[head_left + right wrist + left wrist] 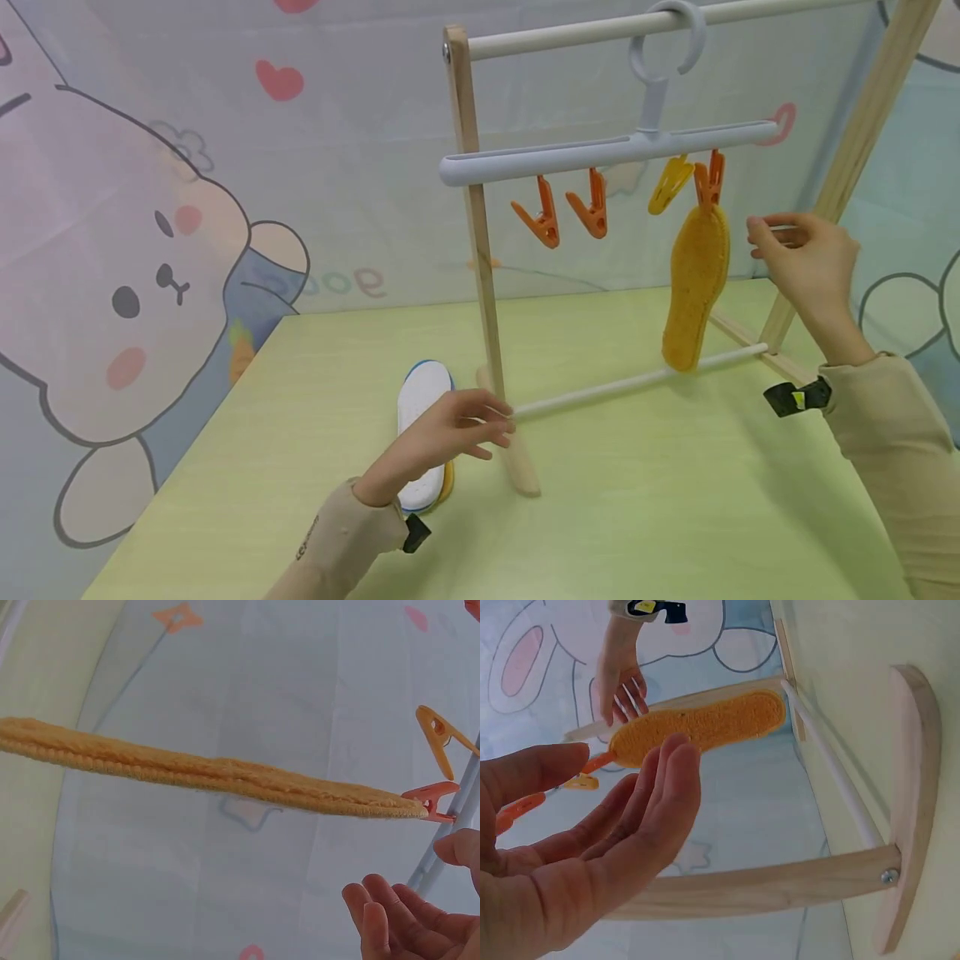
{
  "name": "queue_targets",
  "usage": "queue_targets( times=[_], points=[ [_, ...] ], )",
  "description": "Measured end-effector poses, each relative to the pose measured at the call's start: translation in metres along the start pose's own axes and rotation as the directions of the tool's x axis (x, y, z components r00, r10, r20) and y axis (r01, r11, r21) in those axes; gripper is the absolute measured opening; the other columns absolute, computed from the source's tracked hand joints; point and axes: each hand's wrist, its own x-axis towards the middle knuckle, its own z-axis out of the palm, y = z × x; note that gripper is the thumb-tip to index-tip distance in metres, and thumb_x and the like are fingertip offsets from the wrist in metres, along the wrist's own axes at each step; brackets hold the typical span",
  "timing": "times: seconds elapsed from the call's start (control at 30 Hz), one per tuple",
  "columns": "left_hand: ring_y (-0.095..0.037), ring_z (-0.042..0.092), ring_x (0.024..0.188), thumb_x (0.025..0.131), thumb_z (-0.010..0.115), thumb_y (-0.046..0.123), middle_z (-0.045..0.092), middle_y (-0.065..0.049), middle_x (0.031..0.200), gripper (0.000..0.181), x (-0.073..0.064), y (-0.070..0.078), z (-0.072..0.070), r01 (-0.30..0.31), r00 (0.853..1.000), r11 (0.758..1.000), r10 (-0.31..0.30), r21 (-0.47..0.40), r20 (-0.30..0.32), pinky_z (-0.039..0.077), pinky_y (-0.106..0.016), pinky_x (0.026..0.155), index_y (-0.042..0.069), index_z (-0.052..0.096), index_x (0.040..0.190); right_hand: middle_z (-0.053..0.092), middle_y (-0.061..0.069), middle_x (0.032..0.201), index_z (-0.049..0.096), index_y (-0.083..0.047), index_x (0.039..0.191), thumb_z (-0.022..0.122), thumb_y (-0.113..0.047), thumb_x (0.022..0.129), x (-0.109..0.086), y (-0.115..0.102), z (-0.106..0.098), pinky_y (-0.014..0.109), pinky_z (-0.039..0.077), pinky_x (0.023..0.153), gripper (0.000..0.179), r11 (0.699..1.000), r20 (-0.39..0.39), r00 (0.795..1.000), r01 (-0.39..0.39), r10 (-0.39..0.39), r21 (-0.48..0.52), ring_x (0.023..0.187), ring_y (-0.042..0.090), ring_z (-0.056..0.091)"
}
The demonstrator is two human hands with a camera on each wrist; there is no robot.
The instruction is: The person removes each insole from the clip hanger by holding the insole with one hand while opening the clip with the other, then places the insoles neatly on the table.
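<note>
A fuzzy orange-yellow insole (697,287) hangs toe-down or heel-down, I cannot tell which, from an orange clip (709,182) on a white hanger (555,158). Just right of the insole is my right hand (813,258), its fingers loosely bent and holding nothing. In the right wrist view the insole (217,772) appears edge-on, apart from that hand (420,922). My left hand (457,421) hovers by the rack's left foot, fingers relaxed with nothing between them. Beneath its wrist lies a white insole (423,400) with blue and yellow edges showing under it.
The hanger hooks over the top rail of a wooden rack (480,275). Two orange clips (542,218) and a yellow clip (670,185) dangle from the hanger. A white lower bar (600,390) crosses above the pale green table (645,500). A cartoon-printed cloth (375,167) stands behind.
</note>
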Motion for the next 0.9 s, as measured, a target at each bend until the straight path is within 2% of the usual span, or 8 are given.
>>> queue_targets(
  times=[0.2, 0.4, 0.57, 0.77, 0.9],
  points=[
    [-0.024, 0.064, 0.091, 0.088, 0.055, 0.015, 0.062, -0.019, 0.105, 0.024, 0.014, 0.011, 0.016, -0.022, 0.999, 0.999, 0.021, 0.032, 0.028, 0.053, -0.028, 0.073, 0.002, 0.056, 0.109, 0.044, -0.042, 0.055, 0.059, 0.004, 0.105, 0.055, -0.037, 0.084, 0.008, -0.002, 0.005, 0.005, 0.039, 0.046, 0.046, 1.0, 0.024, 1.0, -0.013, 0.014, -0.022, 0.05, -0.02, 0.048],
    [-0.024, 0.063, 0.093, 0.089, 0.054, 0.015, 0.061, -0.019, 0.108, 0.025, 0.029, 0.02, 0.025, -0.051, 0.998, 0.999, 0.051, 0.015, 0.035, 0.053, -0.028, 0.074, 0.003, 0.055, 0.111, 0.042, -0.039, 0.057, 0.058, 0.003, 0.109, 0.054, -0.043, 0.084, 0.013, -0.009, 0.008, 0.007, 0.039, 0.047, 0.053, 0.999, 0.046, 0.999, -0.026, 0.027, -0.033, 0.052, -0.02, 0.048],
    [-0.028, 0.062, 0.096, 0.089, 0.053, 0.014, 0.059, -0.018, 0.112, 0.025, 0.044, 0.029, 0.03, -0.063, 0.998, 0.998, 0.063, 0.008, 0.028, 0.052, -0.027, 0.075, 0.004, 0.054, 0.112, 0.045, -0.033, 0.063, 0.057, 0.001, 0.112, 0.055, -0.043, 0.083, 0.02, -0.016, 0.012, 0.006, 0.041, 0.049, 0.053, 0.999, 0.067, 0.997, -0.045, 0.045, 0.008, 0.055, -0.017, 0.049],
    [-0.026, 0.062, 0.097, 0.089, 0.054, 0.017, 0.06, -0.014, 0.111, 0.026, 0.065, 0.03, 0.035, -0.065, 0.998, 0.998, 0.065, -0.007, -0.003, 0.052, -0.03, 0.077, 0.006, 0.054, 0.112, 0.059, -0.018, 0.083, 0.056, -0.004, 0.118, 0.051, -0.053, 0.082, 0.026, -0.024, 0.018, 0.006, 0.04, 0.054, 0.061, 0.994, 0.089, 0.993, -0.076, 0.082, -0.073, 0.062, -0.015, 0.047],
    [-0.026, 0.063, 0.095, 0.089, 0.055, 0.017, 0.061, -0.014, 0.111, 0.027, 0.077, 0.03, 0.043, -0.059, 0.998, 0.998, 0.059, 0.005, -0.018, 0.053, -0.033, 0.077, 0.006, 0.054, 0.113, 0.061, -0.009, 0.092, 0.054, -0.004, 0.12, 0.051, -0.051, 0.082, 0.029, -0.028, 0.023, 0.007, 0.038, 0.06, 0.06, 0.995, 0.111, 0.99, -0.085, 0.09, -0.05, 0.07, -0.011, 0.046]
  ],
)
